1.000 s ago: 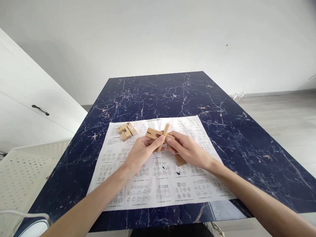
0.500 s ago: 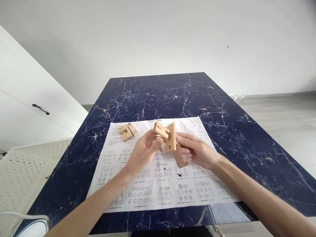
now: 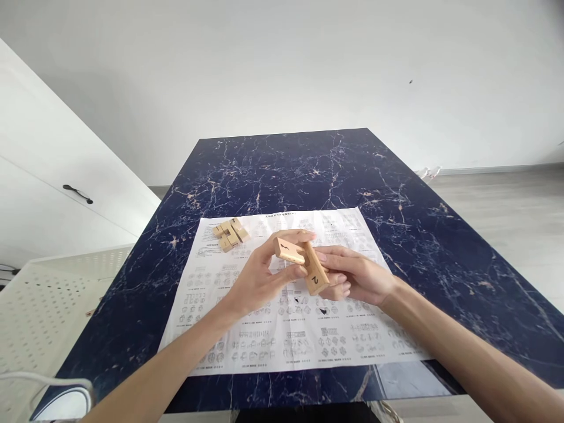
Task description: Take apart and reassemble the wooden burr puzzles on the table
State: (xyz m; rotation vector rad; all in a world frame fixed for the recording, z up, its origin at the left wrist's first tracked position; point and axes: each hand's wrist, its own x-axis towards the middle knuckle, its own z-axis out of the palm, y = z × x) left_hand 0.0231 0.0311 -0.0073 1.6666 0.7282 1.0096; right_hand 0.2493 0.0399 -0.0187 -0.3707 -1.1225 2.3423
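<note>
Several interlocking wooden puzzle pieces are between my hands, above the printed sheet. One wooden puzzle piece [image 3: 317,276] bears a "2" and slants toward me; another notched piece [image 3: 289,251] with a handwritten mark sticks out to its left. My left hand [image 3: 268,270] has its thumb and fingers around the piece marked 2. My right hand [image 3: 352,273] grips the pieces from the right, its fingers hiding part of them. To the left, a small interlocked group of wooden pieces [image 3: 230,234] with handwritten numbers lies on the sheet.
The printed instruction sheet [image 3: 247,349] lies creased on the dark blue marbled table [image 3: 282,170]. A white perforated surface [image 3: 57,294] and a white cable [image 3: 53,380] are at the left. A cabinet with a black handle [image 3: 78,194] stands beyond.
The piece marked 2 has tilted and swung lower toward me. My left fingers have moved over its top end, and the thumb now rests against it.
</note>
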